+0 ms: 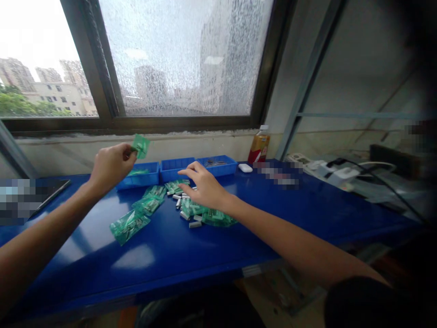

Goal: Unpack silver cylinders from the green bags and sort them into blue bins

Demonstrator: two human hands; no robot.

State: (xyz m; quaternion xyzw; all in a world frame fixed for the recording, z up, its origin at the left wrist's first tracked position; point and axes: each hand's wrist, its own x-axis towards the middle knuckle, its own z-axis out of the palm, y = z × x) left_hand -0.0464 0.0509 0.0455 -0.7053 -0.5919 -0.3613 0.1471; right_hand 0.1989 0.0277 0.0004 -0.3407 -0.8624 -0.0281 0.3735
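Note:
My left hand [112,166] is closed on a small green plastic bag [140,146], holding it up above the left blue bin [139,180]. My right hand [203,184] hovers over the table's middle, its fingers apart and nothing seen between them. Beneath and around it lie small white-and-metal pieces [195,224] mixed with green bags [220,217]; part of this pile is hidden by the hand. Several more filled green bags [129,226] form a row left of the pile. Green material also lies in the left bin.
Along the wall stand a middle blue bin [174,171] and a right blue bin [221,168] with small metal parts. A white case [245,168] and a drink bottle [259,145] are behind on the right. A dark tablet-like device [41,196] lies far left; cables and white adapters [336,175] sit right.

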